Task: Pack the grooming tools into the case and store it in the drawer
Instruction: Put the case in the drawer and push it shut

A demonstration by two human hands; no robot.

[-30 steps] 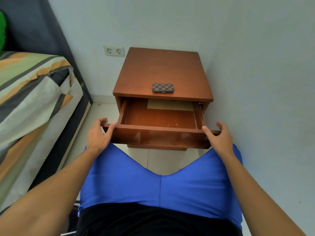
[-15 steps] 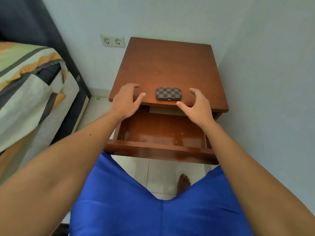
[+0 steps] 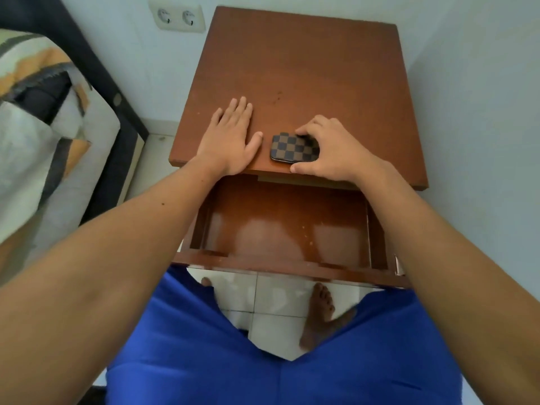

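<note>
Pinched only by right hand point(image 3: 330, 150) fingertips near the nightstand point(image 3: 306, 68) edge, the closed case point(image 3: 292, 149) could get fumbled past the open drawer point(image 3: 286, 229), while the left hand point(image 3: 230, 138) is laid flat and empty.

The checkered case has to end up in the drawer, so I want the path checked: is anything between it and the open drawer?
Nothing visible. The checkered case lies at the nightstand's front edge under the right hand, directly above the open drawer.
</note>
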